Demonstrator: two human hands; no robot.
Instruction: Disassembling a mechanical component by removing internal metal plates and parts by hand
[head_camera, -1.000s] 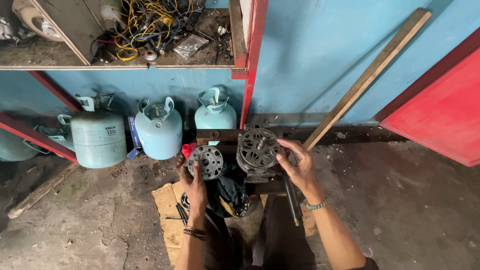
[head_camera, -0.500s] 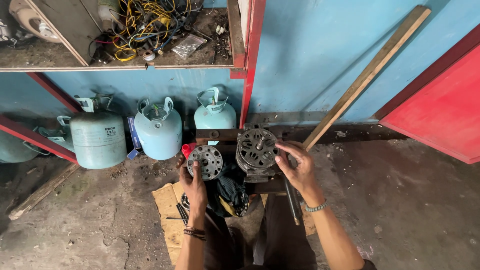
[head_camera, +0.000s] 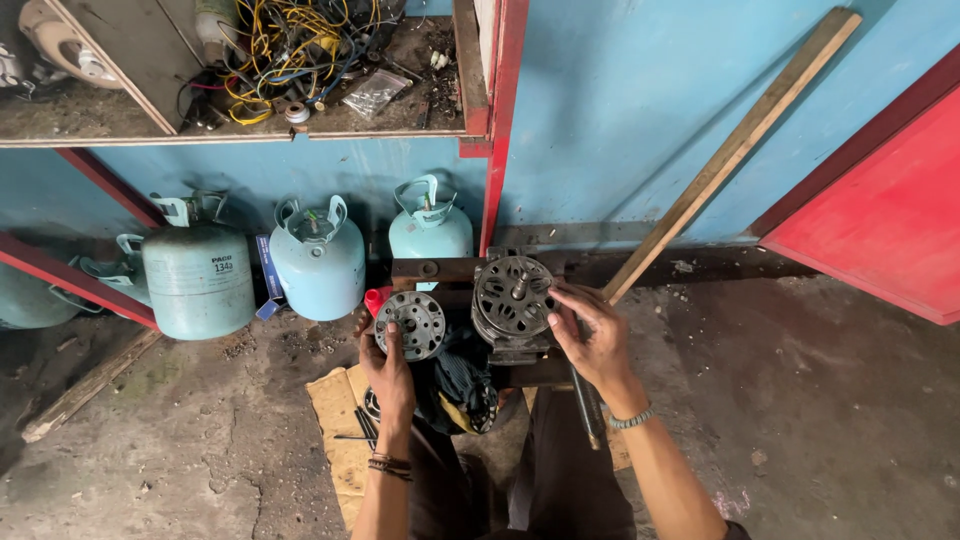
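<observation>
My left hand (head_camera: 388, 372) holds a round slotted metal end cover (head_camera: 410, 324) upright, just left of the motor. My right hand (head_camera: 592, 338) grips the right side of a grey electric motor body (head_camera: 513, 297) with its shaft end facing up; the motor rests on a small wooden block (head_camera: 440, 270). A dark cloth (head_camera: 458, 380) lies between my hands, below the two parts. A beaded band sits on my right wrist and cords on my left.
Several pale blue gas cylinders (head_camera: 318, 262) stand against the blue wall under a cluttered shelf (head_camera: 240, 128) with tangled wires. A long wooden batten (head_camera: 735, 150) leans on the wall. A red panel (head_camera: 880, 220) is at right. Cardboard (head_camera: 340, 440) lies on the concrete floor.
The round cover in my left hand has shifted slightly right, closer to the motor. My right hand stays on the motor.
</observation>
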